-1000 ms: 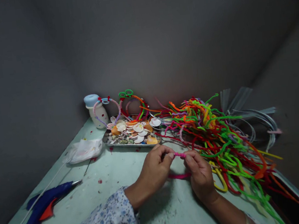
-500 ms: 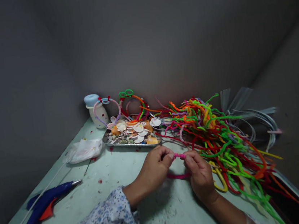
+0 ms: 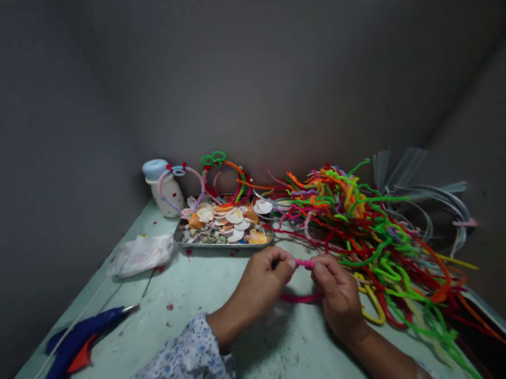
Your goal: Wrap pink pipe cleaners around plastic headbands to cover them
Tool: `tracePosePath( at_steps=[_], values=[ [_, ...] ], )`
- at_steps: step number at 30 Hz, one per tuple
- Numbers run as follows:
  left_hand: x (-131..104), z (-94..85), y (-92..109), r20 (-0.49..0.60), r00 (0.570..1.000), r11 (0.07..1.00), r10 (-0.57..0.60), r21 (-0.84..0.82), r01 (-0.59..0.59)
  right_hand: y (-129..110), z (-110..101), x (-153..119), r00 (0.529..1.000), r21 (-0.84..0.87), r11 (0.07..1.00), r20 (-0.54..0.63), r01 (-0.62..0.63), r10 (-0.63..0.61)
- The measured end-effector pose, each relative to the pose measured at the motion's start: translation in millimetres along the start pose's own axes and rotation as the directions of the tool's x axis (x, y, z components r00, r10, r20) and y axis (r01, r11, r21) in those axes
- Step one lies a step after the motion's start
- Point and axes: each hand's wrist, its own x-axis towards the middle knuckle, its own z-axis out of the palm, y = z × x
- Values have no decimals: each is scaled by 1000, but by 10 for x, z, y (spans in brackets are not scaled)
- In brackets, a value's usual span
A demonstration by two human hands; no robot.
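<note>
Between my hands a short stretch of pink pipe cleaner [image 3: 305,263] shows, wrapped into a ridged band. My left hand [image 3: 264,279] pinches its left end between thumb and forefinger. With closed fingers, my right hand [image 3: 338,293] grips the other end. Just below, a darker pink fuzzy length [image 3: 301,298] runs from behind the left hand to the right hand; whether both belong to one loop I cannot tell. Fingers hide the ends of the band. Beside the right hand lies a big tangle of coloured pipe cleaners [image 3: 351,202].
Behind my hands sits a metal tray [image 3: 223,246] of seashells, with decorated hoops [image 3: 182,189] standing on it. A blue-lidded jar [image 3: 165,191] and a plastic bag [image 3: 143,255] are left of it. A blue glue gun [image 3: 71,359] lies front left. Clear strips [image 3: 456,213] are at right.
Both hands stay nearly in place. The darker pink length under them reaches slightly farther left, and the left fingers have shifted a little on the band.
</note>
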Motion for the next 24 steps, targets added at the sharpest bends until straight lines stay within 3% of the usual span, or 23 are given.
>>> tracePosePath(
  at_steps=[11, 24],
  values=[
    [2, -5, -15, 44, 998, 998, -43, -53, 45, 6, 6, -9, 1000, 31, 1000, 9, 4, -4],
    [6, -23, 20, 79, 980, 964, -185, -178, 197, 29, -5, -13, 1000, 38, 999, 2, -14, 14]
  ],
)
